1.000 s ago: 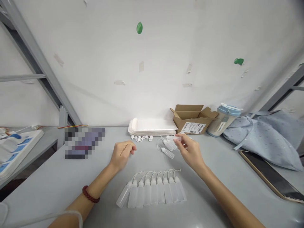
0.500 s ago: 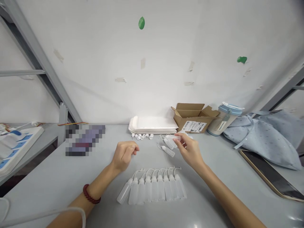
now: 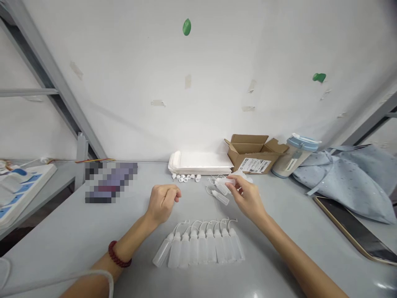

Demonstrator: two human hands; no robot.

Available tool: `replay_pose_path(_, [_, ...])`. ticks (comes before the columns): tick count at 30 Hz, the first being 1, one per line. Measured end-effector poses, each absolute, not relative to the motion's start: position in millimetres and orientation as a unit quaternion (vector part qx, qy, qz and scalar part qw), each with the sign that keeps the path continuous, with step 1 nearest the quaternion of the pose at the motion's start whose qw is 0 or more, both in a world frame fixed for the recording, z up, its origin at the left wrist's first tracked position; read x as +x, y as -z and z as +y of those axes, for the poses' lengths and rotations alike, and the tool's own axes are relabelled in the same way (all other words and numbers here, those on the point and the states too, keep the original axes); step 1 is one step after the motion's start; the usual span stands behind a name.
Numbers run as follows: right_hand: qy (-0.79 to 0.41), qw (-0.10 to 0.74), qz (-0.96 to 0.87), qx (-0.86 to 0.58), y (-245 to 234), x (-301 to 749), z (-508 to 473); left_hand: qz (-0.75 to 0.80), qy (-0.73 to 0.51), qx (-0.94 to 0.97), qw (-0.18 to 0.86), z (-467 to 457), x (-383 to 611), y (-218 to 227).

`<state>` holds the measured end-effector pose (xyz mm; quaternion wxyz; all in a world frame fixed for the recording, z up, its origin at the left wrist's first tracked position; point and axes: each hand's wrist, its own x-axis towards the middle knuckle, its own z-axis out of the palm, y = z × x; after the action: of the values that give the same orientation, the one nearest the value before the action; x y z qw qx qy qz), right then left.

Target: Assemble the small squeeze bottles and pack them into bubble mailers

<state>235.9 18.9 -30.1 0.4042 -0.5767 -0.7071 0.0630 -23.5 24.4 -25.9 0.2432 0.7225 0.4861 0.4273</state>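
My right hand (image 3: 248, 196) pinches the end of a small translucent squeeze bottle (image 3: 225, 181) between thumb and fingers, above a loose pile of similar bottles. One of these, a squeeze bottle with a thin tube cap (image 3: 221, 198), lies apart at the pile's near side. My left hand (image 3: 163, 203) is curled closed over the table; the inside of its fingers is hidden. In front of me, several squeeze bottles (image 3: 201, 248) lie side by side in a row, their bent tubes pointing away. Small white caps (image 3: 186, 178) are scattered behind my left hand.
A stack of white envelopes (image 3: 201, 163) lies against the wall, beside an open cardboard box (image 3: 256, 159). To the right are a blue-lidded cup (image 3: 293, 157), a light blue cloth bag (image 3: 341, 178) and a phone (image 3: 353, 227). A power strip (image 3: 26, 190) stands at far left.
The camera view has shifted slightly. Both hands stay almost where they were, the right one still pinching the bottle at the pile.
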Motion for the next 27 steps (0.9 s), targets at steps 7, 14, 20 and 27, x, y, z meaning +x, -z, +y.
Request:
replay_pose_path(7, [-0.017, 0.36, -0.716, -0.598, 34.5, 237.8, 22.8, 0.575, -0.386, 0.693, 0.201, 51.5, -33.8, 39.2])
replay_pose_path(14, [-0.001, 0.278, -0.748, -0.603, 35.9, 240.2, 27.5, 0.633, -0.391, 0.632, 0.215, 62.5, -40.7, 42.4])
replay_pose_path(20, [0.001, 0.309, -0.762, -0.57, 31.3, 241.6, 25.6, 0.633, -0.399, 0.625, 0.222, 59.4, -38.8, 39.9])
replay_pose_path(27, [0.004, 0.353, -0.769, -0.532, 24.4, 238.9, 19.9, 0.64, -0.357, 0.65, 0.204, 65.8, -39.5, 45.7])
